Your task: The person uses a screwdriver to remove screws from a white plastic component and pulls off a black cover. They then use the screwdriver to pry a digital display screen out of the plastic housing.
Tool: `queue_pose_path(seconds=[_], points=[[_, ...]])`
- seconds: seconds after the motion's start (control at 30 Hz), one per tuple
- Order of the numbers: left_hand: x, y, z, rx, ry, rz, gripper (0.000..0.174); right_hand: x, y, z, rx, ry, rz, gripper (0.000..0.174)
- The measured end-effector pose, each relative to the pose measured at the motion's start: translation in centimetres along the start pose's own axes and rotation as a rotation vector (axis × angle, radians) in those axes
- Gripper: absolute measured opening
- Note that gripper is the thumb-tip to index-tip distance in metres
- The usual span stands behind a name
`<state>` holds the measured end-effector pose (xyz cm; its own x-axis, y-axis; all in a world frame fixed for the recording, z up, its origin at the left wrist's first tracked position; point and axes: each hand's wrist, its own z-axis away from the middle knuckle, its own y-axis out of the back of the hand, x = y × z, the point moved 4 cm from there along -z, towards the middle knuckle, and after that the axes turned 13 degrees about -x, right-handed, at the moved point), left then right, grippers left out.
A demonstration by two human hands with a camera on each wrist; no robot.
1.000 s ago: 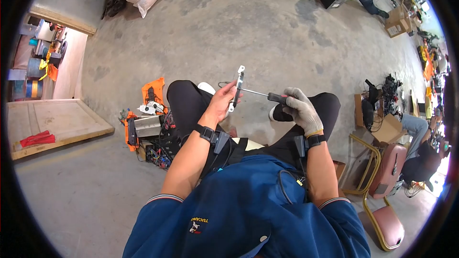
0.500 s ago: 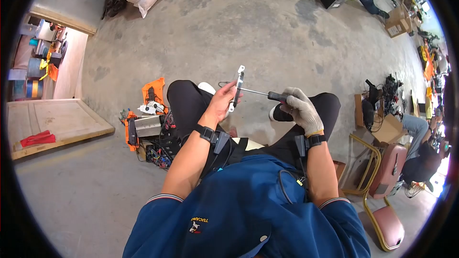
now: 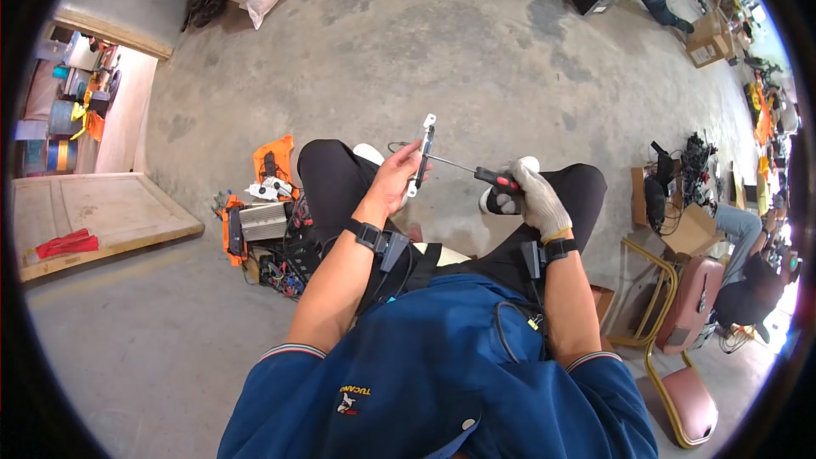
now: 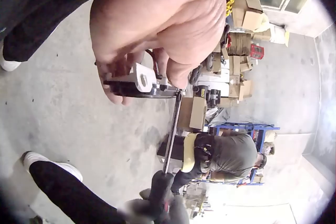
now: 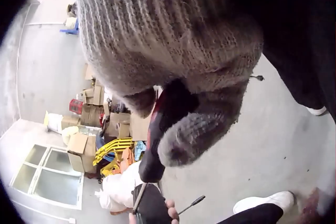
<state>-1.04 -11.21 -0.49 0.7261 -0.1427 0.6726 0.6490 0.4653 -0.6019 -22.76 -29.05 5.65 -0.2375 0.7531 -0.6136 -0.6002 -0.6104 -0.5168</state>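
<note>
In the head view my bare left hand (image 3: 393,180) holds a narrow black part with white end brackets (image 3: 427,129) upright over the floor between my knees. My right hand (image 3: 541,198), in a grey knit glove, grips a screwdriver (image 3: 486,175) by its black and red handle. The metal shaft runs left to the part. From the left wrist, the screwdriver tip meets the part's edge close to my thumb, and a white bracket (image 4: 143,78) faces the camera. Gloved fingers (image 5: 181,140) wrap the handle in the right wrist view.
Beside my left knee lies an opened orange and black device with exposed wires (image 3: 285,276). A wooden panel (image 3: 127,212) with red gloves (image 3: 68,244) lies farther left. Right of me stand a pink chair (image 3: 690,306) and cardboard boxes (image 3: 693,229). Other people work nearby.
My right hand has turned the screwdriver handle, so its red side now shows, and sits slightly farther right. The handle end has dropped a little. My left hand stays nearly still.
</note>
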Motion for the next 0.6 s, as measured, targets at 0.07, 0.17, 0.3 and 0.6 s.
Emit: queue_pose_path(seconds=[0.07, 0.17, 0.3, 0.6], points=[[0.0, 0.0, 0.0, 0.002, -0.004, 0.003, 0.050, 1.2, 2.7, -1.1, -0.003, -0.059, 0.186, 0.023], [0.0, -0.1, 0.0, -0.012, -0.003, -0.011, 0.049, -0.2, 0.9, -0.5, -0.093, 0.141, 0.093, 0.023], [0.0, -0.1, 0.0, 0.005, 0.002, -0.013, 0.049, -0.5, -0.1, 0.1, -0.005, 0.179, 0.045, 0.023], [0.1, -0.2, 0.1, 0.011, 0.001, -0.012, 0.049, 0.2, 1.1, -0.4, -0.033, 0.070, 0.032, 0.022]])
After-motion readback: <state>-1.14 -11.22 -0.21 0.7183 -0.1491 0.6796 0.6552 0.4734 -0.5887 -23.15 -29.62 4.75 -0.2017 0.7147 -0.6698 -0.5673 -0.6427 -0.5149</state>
